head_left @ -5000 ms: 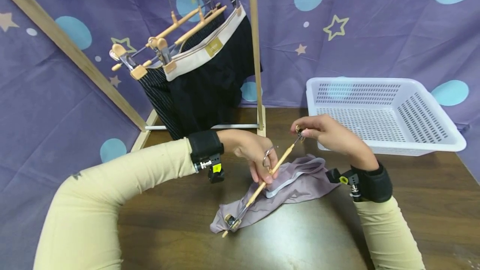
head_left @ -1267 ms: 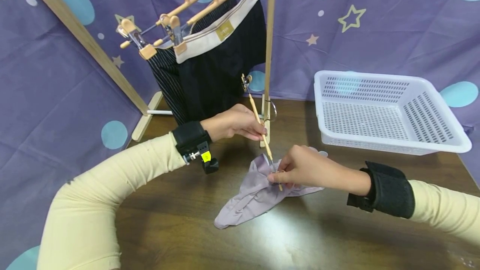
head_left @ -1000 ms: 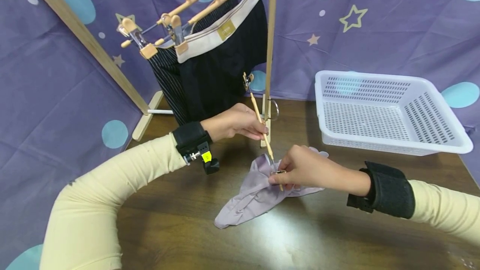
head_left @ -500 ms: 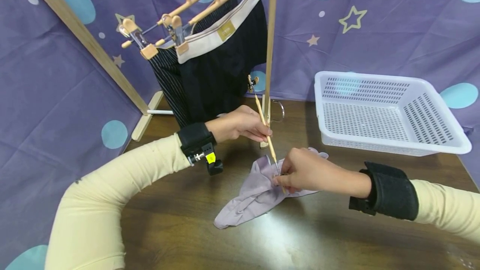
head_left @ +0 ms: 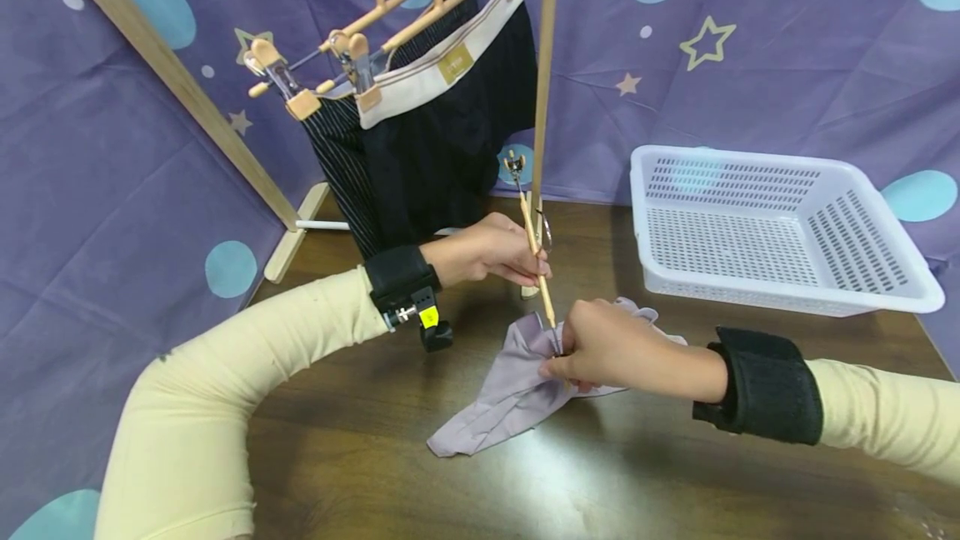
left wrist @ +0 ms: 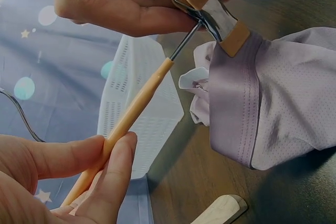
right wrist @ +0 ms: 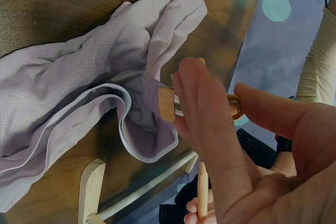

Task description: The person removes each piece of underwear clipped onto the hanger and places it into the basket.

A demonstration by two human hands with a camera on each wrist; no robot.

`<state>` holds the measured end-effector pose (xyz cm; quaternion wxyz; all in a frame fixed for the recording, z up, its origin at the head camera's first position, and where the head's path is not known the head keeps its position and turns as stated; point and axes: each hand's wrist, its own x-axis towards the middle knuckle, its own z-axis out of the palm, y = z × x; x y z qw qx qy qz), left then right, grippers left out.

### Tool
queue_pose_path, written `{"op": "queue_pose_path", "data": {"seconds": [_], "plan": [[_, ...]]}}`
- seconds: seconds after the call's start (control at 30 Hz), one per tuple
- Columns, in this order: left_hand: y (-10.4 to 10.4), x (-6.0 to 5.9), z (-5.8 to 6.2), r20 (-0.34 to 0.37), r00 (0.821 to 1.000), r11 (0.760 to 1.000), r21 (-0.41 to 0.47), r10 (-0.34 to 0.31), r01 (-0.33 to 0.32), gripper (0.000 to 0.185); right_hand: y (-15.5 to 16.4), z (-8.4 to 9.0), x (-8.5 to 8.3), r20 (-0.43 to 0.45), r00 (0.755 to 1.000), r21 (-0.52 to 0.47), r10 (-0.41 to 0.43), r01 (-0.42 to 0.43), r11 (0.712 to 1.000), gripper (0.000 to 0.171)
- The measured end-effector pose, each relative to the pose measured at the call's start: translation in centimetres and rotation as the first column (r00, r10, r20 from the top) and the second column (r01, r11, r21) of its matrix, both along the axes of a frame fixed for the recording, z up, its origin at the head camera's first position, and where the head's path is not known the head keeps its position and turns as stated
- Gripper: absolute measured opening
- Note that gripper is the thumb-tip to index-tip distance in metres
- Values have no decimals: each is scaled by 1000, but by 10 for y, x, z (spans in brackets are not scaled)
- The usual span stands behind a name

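Note:
A wooden clip hanger point(head_left: 536, 248) stands steeply over a crumpled lilac garment point(head_left: 501, 390) on the brown table. My left hand point(head_left: 534, 261) pinches the hanger's bar point(left wrist: 131, 119) near its middle, between thumb and fingers. My right hand point(head_left: 558, 355) pinches the lower clip point(left wrist: 223, 22), whose wooden pad sits on the garment's waistband point(left wrist: 233, 103). The right wrist view shows that clip point(right wrist: 169, 103) at the waistband's folded edge, with the lilac garment point(right wrist: 73, 77) spread beneath. The upper clip point(head_left: 515, 163) is free and holds nothing.
A white slotted basket point(head_left: 780, 182) stands at the right rear of the table point(head_left: 450, 490). Behind my left hand a wooden rack point(head_left: 543, 65) carries two dark garments point(head_left: 435, 140) on clip hangers. A purple patterned cloth backs the scene.
Five seconds ago the hanger lay low across the garment; it now stands steeply. In the last second its top swung slightly right and the right hand lifted the lower clip and waistband a little.

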<state>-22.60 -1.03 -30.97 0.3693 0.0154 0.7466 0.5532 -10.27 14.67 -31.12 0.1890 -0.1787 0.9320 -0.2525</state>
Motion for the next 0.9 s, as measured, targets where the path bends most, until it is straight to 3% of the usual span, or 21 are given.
{"op": "queue_pose_path", "data": {"seconds": [0.43,0.9], "plan": [[4,-1,0,-10,999,998,-58,-33,32,20,-10,-4,2,12,1000,-11,-6,6,1000,45],[4,-2,3,-20,1000,998,-64,-24,22,18,-6,-3,-1,-2,1000,-55,14,-14,998,37]]}}
